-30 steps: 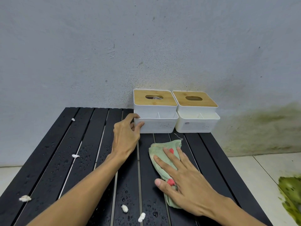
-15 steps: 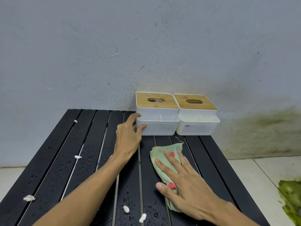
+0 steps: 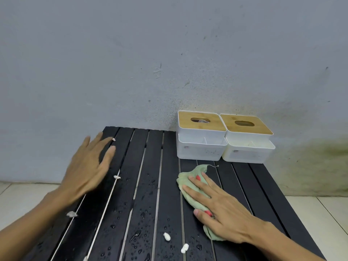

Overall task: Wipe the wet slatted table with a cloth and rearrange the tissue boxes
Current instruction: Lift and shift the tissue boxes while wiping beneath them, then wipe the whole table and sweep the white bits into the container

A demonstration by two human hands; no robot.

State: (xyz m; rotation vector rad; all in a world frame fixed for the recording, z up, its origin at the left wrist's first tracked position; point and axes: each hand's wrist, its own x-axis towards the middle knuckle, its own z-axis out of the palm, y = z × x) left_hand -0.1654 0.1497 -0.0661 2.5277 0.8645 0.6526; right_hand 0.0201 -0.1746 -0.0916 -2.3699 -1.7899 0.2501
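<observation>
Two hands are working over the wet black slatted table (image 3: 165, 185): the left hand (image 3: 88, 170) is hovering, fingers spread and holding nothing; the right hand (image 3: 220, 208) is pressing flat on the green cloth (image 3: 190, 180); two tissue boxes (image 3: 201, 136) are sitting touching at the far right corner.

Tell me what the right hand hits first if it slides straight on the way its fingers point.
The right hand lies flat on the green cloth, fingers aimed up and left. It would likely pass left of the left tissue box along bare wet slats, though depth is uncertain.
</observation>
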